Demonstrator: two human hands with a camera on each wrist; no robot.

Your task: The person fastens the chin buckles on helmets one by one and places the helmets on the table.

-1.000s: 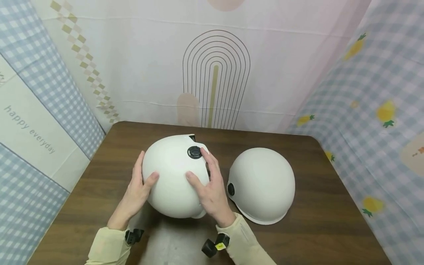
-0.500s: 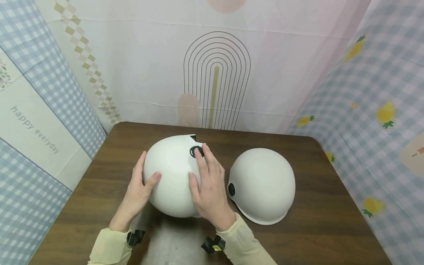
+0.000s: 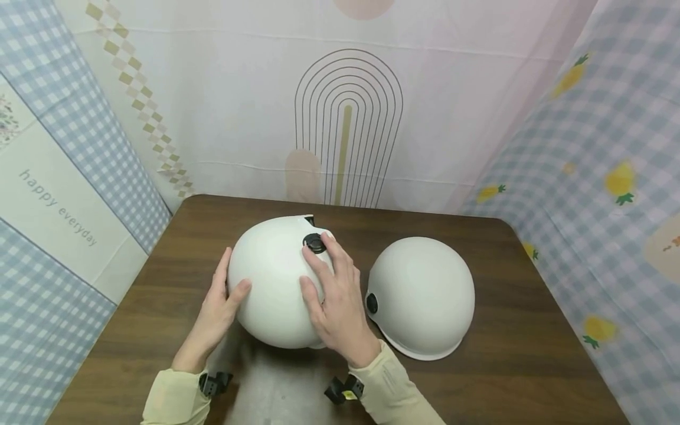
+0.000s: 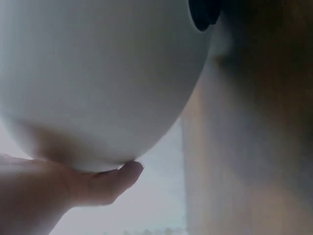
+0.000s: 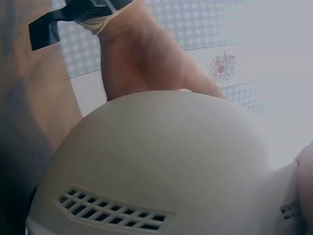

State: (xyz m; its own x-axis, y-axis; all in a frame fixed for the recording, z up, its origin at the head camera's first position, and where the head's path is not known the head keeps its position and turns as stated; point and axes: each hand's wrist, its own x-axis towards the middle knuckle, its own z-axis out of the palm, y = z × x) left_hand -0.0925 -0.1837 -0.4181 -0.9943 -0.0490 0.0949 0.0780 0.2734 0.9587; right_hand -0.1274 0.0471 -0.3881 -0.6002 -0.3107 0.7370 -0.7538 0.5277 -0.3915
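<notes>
A white helmet point(image 3: 271, 289) lies turned on its side in the head view, with a round black fitting point(image 3: 314, 242) near its rim. My left hand point(image 3: 215, 313) holds its left side, the thumb on the near face and the other fingers partly hidden behind. My right hand point(image 3: 340, 307) grips the right side, thumb and fingers spread over the shell, fingertips beside the black fitting. The left wrist view shows the shell point(image 4: 107, 78) against my left thumb. Slotted vents point(image 5: 112, 210) appear on the helmet in the right wrist view.
A second white helmet point(image 3: 425, 295) rests dome up on the brown wooden table point(image 3: 494, 360), just right of my right hand. Behind the table hangs a pale patterned cloth point(image 3: 234, 106), with checked cloth point(image 3: 584, 195) along the right side.
My right fingers shifted over the shell, covering the black fitting half a second ago and now leaving it mostly uncovered. The held helmet has barely moved. The second helmet stays put.
</notes>
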